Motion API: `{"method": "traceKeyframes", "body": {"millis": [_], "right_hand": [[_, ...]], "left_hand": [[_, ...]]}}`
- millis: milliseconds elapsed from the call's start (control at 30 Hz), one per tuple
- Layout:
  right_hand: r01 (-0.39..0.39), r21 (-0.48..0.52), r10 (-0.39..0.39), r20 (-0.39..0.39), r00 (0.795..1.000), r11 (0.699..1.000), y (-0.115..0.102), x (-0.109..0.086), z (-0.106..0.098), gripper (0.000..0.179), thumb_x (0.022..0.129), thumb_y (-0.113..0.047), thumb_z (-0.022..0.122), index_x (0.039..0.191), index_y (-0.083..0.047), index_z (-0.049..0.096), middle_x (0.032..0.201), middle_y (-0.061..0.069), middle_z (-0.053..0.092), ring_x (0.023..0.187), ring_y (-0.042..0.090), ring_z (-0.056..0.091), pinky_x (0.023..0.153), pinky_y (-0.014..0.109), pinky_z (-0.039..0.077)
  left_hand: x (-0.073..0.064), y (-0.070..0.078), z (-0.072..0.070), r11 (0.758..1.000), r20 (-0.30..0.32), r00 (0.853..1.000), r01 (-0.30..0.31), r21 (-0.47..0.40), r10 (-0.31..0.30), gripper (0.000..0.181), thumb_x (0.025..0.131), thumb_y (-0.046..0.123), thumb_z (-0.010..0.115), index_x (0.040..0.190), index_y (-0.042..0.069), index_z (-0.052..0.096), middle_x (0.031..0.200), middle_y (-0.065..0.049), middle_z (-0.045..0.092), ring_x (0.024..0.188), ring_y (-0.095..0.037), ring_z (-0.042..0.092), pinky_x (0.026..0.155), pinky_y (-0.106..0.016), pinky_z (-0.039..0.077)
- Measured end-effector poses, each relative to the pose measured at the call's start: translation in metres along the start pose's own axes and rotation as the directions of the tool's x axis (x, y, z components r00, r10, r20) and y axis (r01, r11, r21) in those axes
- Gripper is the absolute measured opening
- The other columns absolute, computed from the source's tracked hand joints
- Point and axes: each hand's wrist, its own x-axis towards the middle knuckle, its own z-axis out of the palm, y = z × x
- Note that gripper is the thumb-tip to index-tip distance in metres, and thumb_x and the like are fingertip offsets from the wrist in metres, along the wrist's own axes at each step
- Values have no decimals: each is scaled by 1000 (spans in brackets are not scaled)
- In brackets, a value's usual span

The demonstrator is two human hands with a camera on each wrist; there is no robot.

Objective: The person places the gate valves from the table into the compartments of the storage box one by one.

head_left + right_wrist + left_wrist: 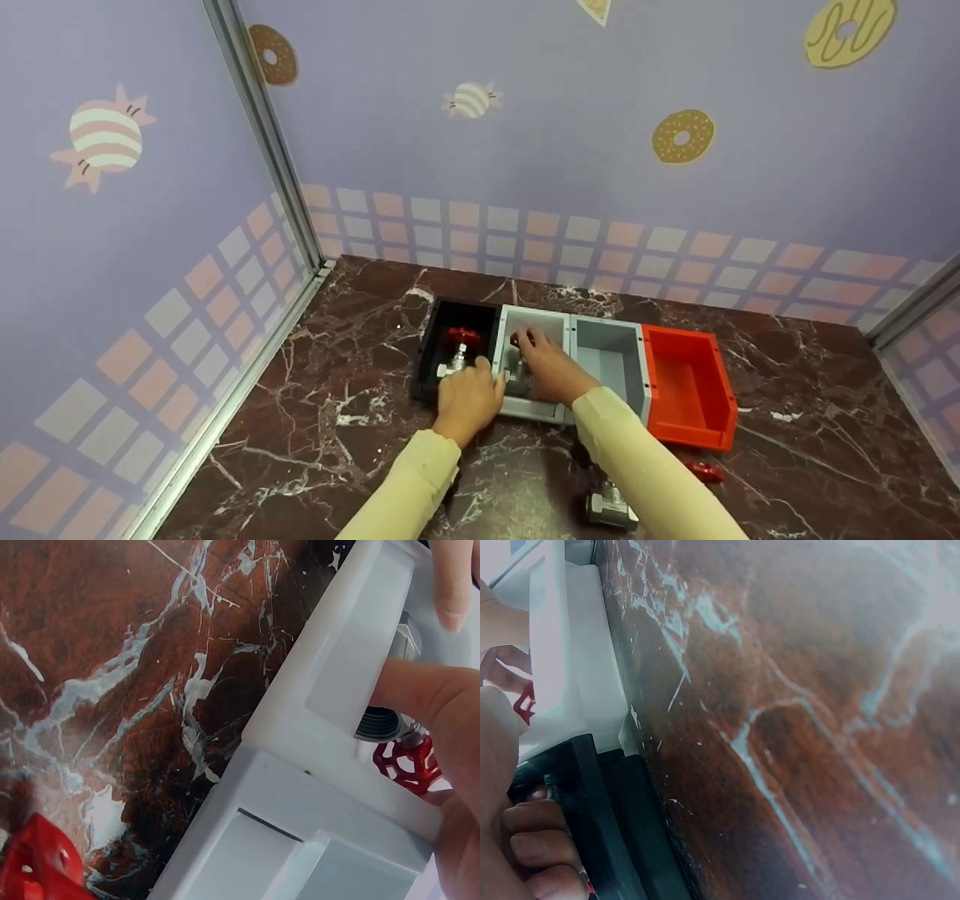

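My right hand [553,369] reaches into the white bin [536,319] and holds a valve with a red handwheel [409,765]; its threaded metal end [379,724] shows between my fingers and the bin's front wall. My left hand [469,396] straddles the wall between the white bin and the black bin [592,787]. Its thumb is on the white bin's side, and its curled fingers [544,844] grip at the black bin's edge. Inside the black bin lies another valve with a red handwheel [463,337], just beyond the left hand.
Beside the white bin stand a grey bin [609,330] and a red bin [694,337], joined in one row. In front, a metal valve body [611,508] and a red handwheel [705,472] lie on the marbled table [300,427], partly behind my right sleeve. Patterned walls enclose the table.
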Motion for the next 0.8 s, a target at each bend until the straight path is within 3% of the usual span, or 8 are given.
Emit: {"method": "traceKeyframes", "body": {"millis": [467,800], "right_hand": [[39,-76,-42,-40,998,996,1,0,6,84,69,-3,78,141,8,36,130,31,47,109,46,57,93,53,48],[2,-51,-3,-20,1000,999,-1,3,5,83,72,-14,80,139,10,36,124,31,50,104,46,59,92,55,47]], "left_hand": [[-1,1,-1,1000,-10,1000,2,19,-1,33,89,41,60,81,9,58,63,-11,66,53,-30,63,46,-43,47],[0,1,-2,1000,7,1000,10,7,-10,34,90,41,59,82,9,59,64,-12,67,54,-31,64,48,-44,47]]}}
